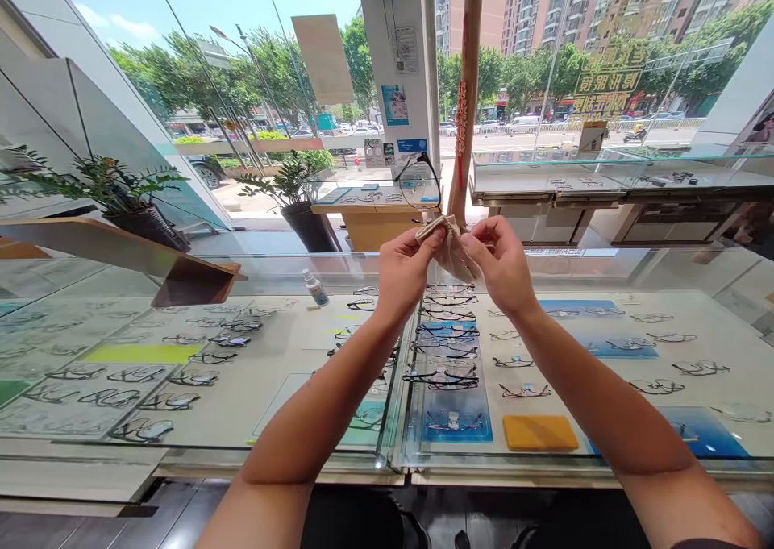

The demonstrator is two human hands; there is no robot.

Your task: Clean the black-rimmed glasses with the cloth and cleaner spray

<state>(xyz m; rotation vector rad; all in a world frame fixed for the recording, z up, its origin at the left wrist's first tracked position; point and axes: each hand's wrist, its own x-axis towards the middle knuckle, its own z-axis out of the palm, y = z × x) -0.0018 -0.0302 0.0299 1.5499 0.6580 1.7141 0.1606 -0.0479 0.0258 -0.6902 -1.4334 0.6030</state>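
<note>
Both my arms reach out over a glass display counter (pixel 272 420). My left hand (pixel 405 271) and my right hand (pixel 499 267) are raised at chest height, fingers pinched on a beige cleaning cloth (pixel 448 247) held between them. A pair of thin black-framed glasses (pixel 417 180) sticks up from the cloth, its lens and temple rising above my left fingers. Under the glass below my hands lie rows of several eyeglass frames (pixel 444 378).
A small white spray bottle (pixel 314 288) stands on the counter left of my hands. A yellow pad (pixel 540 433) lies inside the case. Potted plants (pixel 130 202) and a wooden shelf sit at left. A wooden post (pixel 465 106) and more counters stand behind.
</note>
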